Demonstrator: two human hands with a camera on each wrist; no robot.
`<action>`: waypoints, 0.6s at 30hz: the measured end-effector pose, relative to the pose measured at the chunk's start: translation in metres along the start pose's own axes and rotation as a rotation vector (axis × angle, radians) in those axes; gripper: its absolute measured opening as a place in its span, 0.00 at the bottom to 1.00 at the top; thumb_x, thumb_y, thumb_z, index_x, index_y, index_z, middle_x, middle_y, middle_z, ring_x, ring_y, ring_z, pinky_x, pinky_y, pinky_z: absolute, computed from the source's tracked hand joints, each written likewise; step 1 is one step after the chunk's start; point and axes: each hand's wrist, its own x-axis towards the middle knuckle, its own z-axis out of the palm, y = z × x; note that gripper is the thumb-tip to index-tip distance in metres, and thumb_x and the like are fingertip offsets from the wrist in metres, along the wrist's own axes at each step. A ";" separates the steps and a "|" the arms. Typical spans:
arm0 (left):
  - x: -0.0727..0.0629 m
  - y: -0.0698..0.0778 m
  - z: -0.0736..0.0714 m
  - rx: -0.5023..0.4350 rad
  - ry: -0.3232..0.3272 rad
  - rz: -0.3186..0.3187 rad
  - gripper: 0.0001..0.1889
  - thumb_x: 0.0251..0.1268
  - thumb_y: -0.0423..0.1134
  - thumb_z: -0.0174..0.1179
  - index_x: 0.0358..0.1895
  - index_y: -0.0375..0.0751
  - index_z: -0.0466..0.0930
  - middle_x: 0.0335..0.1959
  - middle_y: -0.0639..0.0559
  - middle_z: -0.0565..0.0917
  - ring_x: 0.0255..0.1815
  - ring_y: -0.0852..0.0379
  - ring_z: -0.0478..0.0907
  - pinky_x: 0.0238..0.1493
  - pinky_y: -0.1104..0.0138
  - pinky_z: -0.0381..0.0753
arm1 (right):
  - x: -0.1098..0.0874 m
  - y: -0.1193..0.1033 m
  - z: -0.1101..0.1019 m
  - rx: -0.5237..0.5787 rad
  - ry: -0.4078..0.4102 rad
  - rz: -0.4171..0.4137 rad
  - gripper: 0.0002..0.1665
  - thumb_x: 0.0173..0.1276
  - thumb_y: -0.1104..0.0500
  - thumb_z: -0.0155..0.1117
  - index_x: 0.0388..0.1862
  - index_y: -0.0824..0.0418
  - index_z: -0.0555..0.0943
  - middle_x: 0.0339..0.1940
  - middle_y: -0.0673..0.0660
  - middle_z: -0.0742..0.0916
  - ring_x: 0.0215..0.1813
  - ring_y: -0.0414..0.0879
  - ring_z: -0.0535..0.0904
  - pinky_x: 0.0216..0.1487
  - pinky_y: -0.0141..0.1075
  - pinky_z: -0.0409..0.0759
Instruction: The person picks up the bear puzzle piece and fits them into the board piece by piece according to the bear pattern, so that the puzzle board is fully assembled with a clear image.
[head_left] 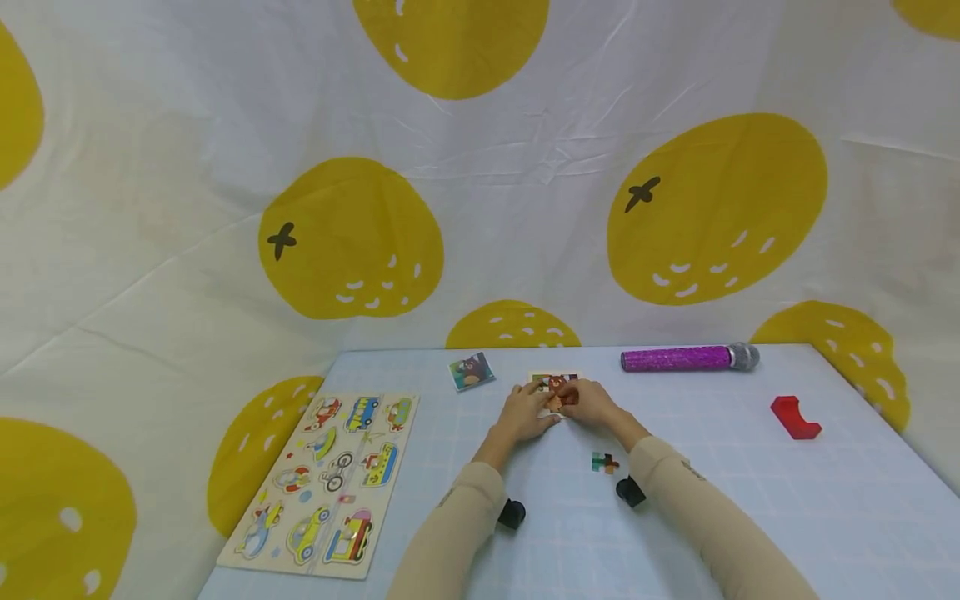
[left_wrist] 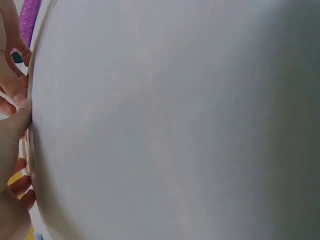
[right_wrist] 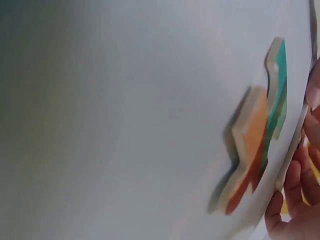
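From my end the bear puzzle (head_left: 557, 382) sits just above centre-bottom of the head view, sandwiched between the left hand (head_left: 527, 412) and the right hand (head_left: 594, 404), touching both. Lower right of it, just off the right forearm, there's a little cluster of loose pieces (head_left: 605, 462).

The head cam makes those look like one flat patch, but my right wrist feed shows thick pale edges, an orange piece (right_wrist: 250, 140) leaning toward the bottom and a green piece (right_wrist: 280, 70) above it. Left wrist is mostly blank tabletop (left_wrist: 165, 120), with fingers and a sliver of the purple microphone (left_wrist: 27, 22) crammed along the left edge. Only the head view gives me the picture card (head_left: 472, 372), left of the puzzle, and the vehicle board (head_left: 322, 487) at lower left.

Hands: I've got the left one loosely spread, thumb at the near edge, fingers against the left side. The right has its fingers bent in over the bear's right side; can't tell if they're pinching a piece or just pressing.
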 end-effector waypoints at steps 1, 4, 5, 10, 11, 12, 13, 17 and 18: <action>0.001 0.001 -0.001 0.003 -0.009 -0.004 0.27 0.65 0.57 0.54 0.65 0.51 0.71 0.68 0.47 0.67 0.64 0.47 0.65 0.60 0.58 0.69 | 0.000 0.000 0.001 0.005 0.024 0.018 0.16 0.55 0.64 0.70 0.41 0.71 0.80 0.33 0.61 0.84 0.36 0.51 0.78 0.40 0.45 0.77; 0.004 0.003 -0.003 0.025 -0.046 -0.021 0.28 0.64 0.58 0.55 0.66 0.53 0.70 0.68 0.48 0.66 0.63 0.47 0.65 0.60 0.58 0.69 | -0.003 -0.004 0.000 -0.053 0.065 0.078 0.15 0.54 0.61 0.72 0.34 0.71 0.80 0.28 0.58 0.83 0.32 0.50 0.77 0.36 0.42 0.78; 0.006 0.004 -0.004 0.027 -0.066 -0.034 0.29 0.64 0.59 0.55 0.66 0.54 0.69 0.68 0.48 0.66 0.63 0.47 0.65 0.61 0.58 0.68 | -0.003 -0.006 0.000 -0.090 0.065 0.087 0.14 0.54 0.60 0.72 0.32 0.70 0.81 0.27 0.58 0.83 0.31 0.49 0.77 0.36 0.42 0.78; 0.010 0.008 -0.010 0.008 -0.159 -0.090 0.33 0.61 0.63 0.55 0.68 0.56 0.67 0.70 0.50 0.63 0.64 0.47 0.63 0.64 0.59 0.65 | -0.005 -0.014 -0.007 -0.150 -0.003 0.106 0.11 0.57 0.59 0.70 0.24 0.67 0.82 0.22 0.55 0.82 0.27 0.47 0.75 0.31 0.40 0.78; 0.010 0.008 -0.011 -0.001 -0.167 -0.096 0.33 0.59 0.64 0.55 0.67 0.56 0.68 0.70 0.50 0.64 0.64 0.47 0.63 0.64 0.59 0.65 | -0.005 -0.014 -0.008 -0.137 -0.020 0.100 0.11 0.58 0.60 0.70 0.25 0.67 0.82 0.23 0.55 0.82 0.27 0.46 0.75 0.31 0.39 0.78; 0.010 0.008 -0.012 -0.006 -0.177 -0.100 0.34 0.59 0.64 0.56 0.67 0.56 0.67 0.70 0.50 0.63 0.65 0.47 0.62 0.64 0.58 0.65 | -0.005 -0.013 -0.010 -0.113 -0.037 0.101 0.10 0.57 0.61 0.70 0.26 0.68 0.82 0.24 0.56 0.83 0.28 0.46 0.76 0.32 0.39 0.78; 0.010 0.009 -0.013 -0.010 -0.182 -0.100 0.34 0.59 0.65 0.56 0.68 0.56 0.67 0.70 0.49 0.63 0.65 0.47 0.62 0.64 0.58 0.65 | -0.004 -0.012 -0.011 -0.092 -0.053 0.095 0.09 0.57 0.62 0.70 0.27 0.69 0.82 0.25 0.56 0.83 0.29 0.46 0.76 0.33 0.39 0.78; 0.009 0.007 -0.015 -0.014 -0.191 -0.102 0.36 0.57 0.66 0.56 0.68 0.57 0.67 0.70 0.49 0.63 0.65 0.46 0.62 0.64 0.57 0.65 | 0.000 -0.005 -0.015 -0.030 -0.106 0.069 0.10 0.56 0.64 0.70 0.31 0.71 0.81 0.28 0.58 0.85 0.32 0.48 0.78 0.37 0.39 0.79; 0.009 0.007 -0.015 -0.014 -0.191 -0.101 0.37 0.56 0.67 0.56 0.68 0.57 0.66 0.70 0.49 0.63 0.66 0.46 0.62 0.64 0.57 0.65 | 0.001 -0.003 -0.016 -0.012 -0.118 0.073 0.09 0.56 0.64 0.70 0.30 0.71 0.81 0.28 0.58 0.84 0.32 0.48 0.78 0.37 0.39 0.79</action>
